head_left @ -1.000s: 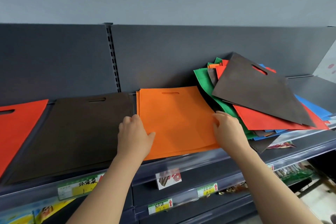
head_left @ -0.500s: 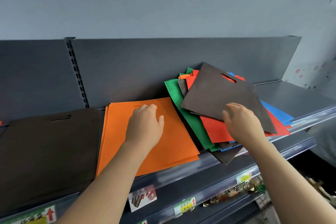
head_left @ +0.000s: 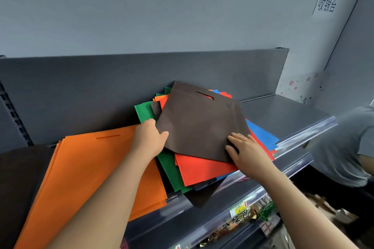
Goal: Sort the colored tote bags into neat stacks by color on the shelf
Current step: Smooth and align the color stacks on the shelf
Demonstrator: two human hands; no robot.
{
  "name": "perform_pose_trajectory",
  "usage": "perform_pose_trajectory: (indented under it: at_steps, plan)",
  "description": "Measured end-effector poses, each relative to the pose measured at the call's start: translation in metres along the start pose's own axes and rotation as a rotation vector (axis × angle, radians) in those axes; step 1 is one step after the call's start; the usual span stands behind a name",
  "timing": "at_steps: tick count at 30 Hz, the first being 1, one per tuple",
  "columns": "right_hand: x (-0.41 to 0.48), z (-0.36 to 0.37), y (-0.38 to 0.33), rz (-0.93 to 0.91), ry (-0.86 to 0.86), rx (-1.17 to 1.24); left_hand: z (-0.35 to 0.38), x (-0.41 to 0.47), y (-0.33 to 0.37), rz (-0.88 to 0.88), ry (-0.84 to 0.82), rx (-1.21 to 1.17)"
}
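Nearest, btm right: lower shelf (head_left: 202,214) w/ a yellow price tag (head_left: 238,207) on its front rail. Packaged goods sit behind the tag, too blurred to identify. Both bare forearms come up from the btm edge toward the top shelf (head_left: 283,111).

Front left on the top shelf: orange stack (head_left: 91,172), several orange bags lying flat and squared up, handle slot toward the back, front edge at the shelf lip. Just left of it is a dark brown stack (head_left: 20,178), cut off by the frame edge.

Left hand (head_left: 150,139) reaches across the orange stack's back right corner. Its grip holds the brown bag (head_left: 202,127) at the left edge, thumb on top, fingers curled at the edge. Right hand (head_left: 247,153): grip wide, fingers straight and spread, lying flat on the brown bag's front right corner.

The brown bag lies on top of a mixed pile, turned at an angle, handle slot toward the back. Under it, fanned out: red bag (head_left: 202,170) in front, green bag (head_left: 168,170) to the left, touching the orange stack, and blue bag (head_left: 261,135) to the right. Orange and red corners show at the back, and a dark corner hangs over the shelf lip. The pile's back edges rest against the dark back panel (head_left: 101,87).

Farther off: grey wall, w/ a paper sign (head_left: 325,4) in Chinese characters top right. At the right edge, past the shelf end, is a person in a grey T-shirt (head_left: 340,147), only partly in frame.
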State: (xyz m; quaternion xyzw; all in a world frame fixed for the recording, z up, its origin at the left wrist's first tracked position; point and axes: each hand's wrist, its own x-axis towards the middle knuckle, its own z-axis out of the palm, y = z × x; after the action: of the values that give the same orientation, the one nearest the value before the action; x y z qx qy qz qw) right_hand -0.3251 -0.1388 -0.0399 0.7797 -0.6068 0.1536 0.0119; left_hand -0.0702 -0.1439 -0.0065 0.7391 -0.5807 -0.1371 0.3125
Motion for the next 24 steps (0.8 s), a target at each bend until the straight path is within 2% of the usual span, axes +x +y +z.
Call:
perform_pose_trajectory:
  at_steps: [3, 5, 7, 10, 16, 21, 24]
  plan:
    - [0.000, -0.002, 0.003, -0.076, -0.028, 0.112, -0.002, -0.007, 0.001, 0.003, 0.039, -0.073]
    - [0.003, 0.000, 0.011, -0.035, 0.041, 0.160, -0.003, -0.013, 0.001, -0.003, 0.023, -0.128]
    - [0.005, -0.001, 0.019, 0.053, 0.098, 0.116, -0.003, -0.016, 0.000, -0.019, -0.019, -0.179]
    - [0.003, -0.002, 0.022, 0.093, 0.051, 0.036, 0.002, -0.017, 0.001, -0.024, -0.063, -0.233]
    - [0.001, -0.001, 0.025, 0.005, 0.074, 0.125, 0.006, -0.020, 0.007, -0.024, 0.039, -0.210]
    - [0.001, -0.007, 0.027, 0.111, 0.125, 0.166, 0.003, -0.024, 0.009, 0.023, -0.022, -0.188]
    - [0.001, -0.010, 0.026, 0.140, 0.093, 0.197, 0.007, -0.026, 0.011, 0.069, -0.057, -0.236]
